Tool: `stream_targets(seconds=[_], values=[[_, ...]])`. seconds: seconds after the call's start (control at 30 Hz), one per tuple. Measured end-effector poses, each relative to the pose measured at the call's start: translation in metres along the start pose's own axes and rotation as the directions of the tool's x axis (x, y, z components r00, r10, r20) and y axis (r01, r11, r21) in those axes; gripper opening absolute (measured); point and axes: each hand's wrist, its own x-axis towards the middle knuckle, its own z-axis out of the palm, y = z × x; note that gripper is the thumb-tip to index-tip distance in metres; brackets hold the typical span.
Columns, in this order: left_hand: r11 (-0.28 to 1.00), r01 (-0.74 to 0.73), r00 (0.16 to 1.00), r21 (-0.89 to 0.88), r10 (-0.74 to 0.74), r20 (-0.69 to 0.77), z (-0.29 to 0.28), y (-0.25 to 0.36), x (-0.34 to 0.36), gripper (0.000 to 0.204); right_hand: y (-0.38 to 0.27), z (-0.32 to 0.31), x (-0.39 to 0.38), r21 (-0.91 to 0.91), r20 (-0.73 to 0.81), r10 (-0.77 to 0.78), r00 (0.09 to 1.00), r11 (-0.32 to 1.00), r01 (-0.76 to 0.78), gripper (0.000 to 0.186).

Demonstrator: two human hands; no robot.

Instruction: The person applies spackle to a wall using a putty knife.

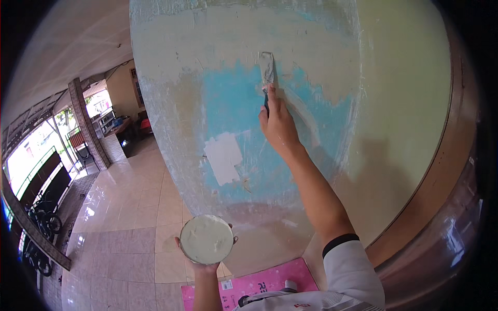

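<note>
The wall (233,103) is rough, matt plaster with patchy blue paint and a smoother pale patch (223,157). The knife (267,70) has a dull metal blade smeared with filler; the tub (206,239) holds thick, matt, off-white paste. The floor (124,207) is glossy tile.

White short sleeve (348,269) with black cuff band; bare forearms and hands.

Left hand (206,267) mostly hidden beneath round putty container (206,239), only fingertips showing. Below container, pink box (259,284) cut by bottom edge. Putty knife (267,78) handle buried in right hand (278,124).
</note>
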Motion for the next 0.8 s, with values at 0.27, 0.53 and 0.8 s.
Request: stream_targets(seconds=[0.27, 0.53, 0.8], values=[[0.998, 0.010, 0.998, 0.058, -0.013, 0.063, -0.008, 0.003, 0.004, 0.093, 0.018, 0.021, -0.052, 0.031, -0.025, -0.123, 0.992, 0.992, 0.124, 0.079], [0.991, -0.011, 1.000, 0.131, 0.007, 0.030, -0.026, -0.001, 0.007, 0.092, 0.025, 0.029, -0.030, -0.025, -0.037, -0.107, 0.994, 0.994, 0.106, 0.075], [0.999, 0.011, 1.000, 0.033, -0.010, -0.017, -0.029, -0.004, 0.007, 0.092, 0.026, 0.023, -0.033, 0.121, -0.080, -0.100, 0.992, 0.987, 0.109, 0.072]])
